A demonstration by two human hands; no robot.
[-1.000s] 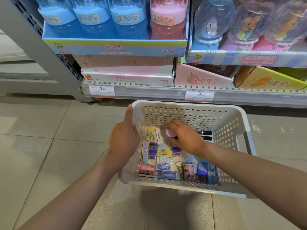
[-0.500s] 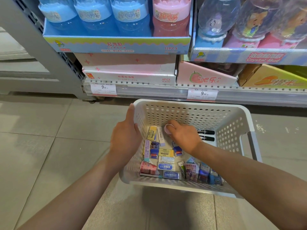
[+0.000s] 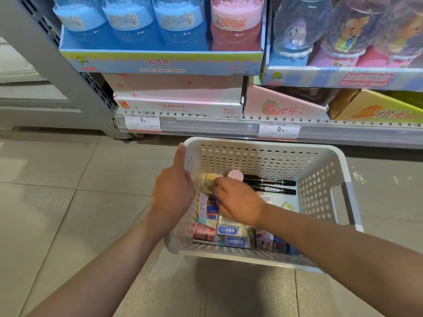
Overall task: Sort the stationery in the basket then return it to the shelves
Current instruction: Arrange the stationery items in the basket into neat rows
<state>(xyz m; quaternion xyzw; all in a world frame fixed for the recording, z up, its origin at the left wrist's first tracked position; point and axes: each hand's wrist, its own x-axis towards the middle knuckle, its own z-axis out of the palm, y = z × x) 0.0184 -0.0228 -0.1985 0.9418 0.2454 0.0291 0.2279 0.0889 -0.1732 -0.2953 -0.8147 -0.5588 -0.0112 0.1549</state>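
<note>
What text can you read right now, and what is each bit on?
"12PCS": blue display box.
"6PCS": pink box.
"Crystal Mud": right display box.
"9.90": left price tag and right price tag.
"吧乐": pink carton.
Too small or blurred: pens, erasers in the basket, tag fine print.

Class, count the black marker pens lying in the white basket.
2. Both black marker pens lie side by side against the basket's far wall, partly behind the right hand; more may be hidden.
</note>
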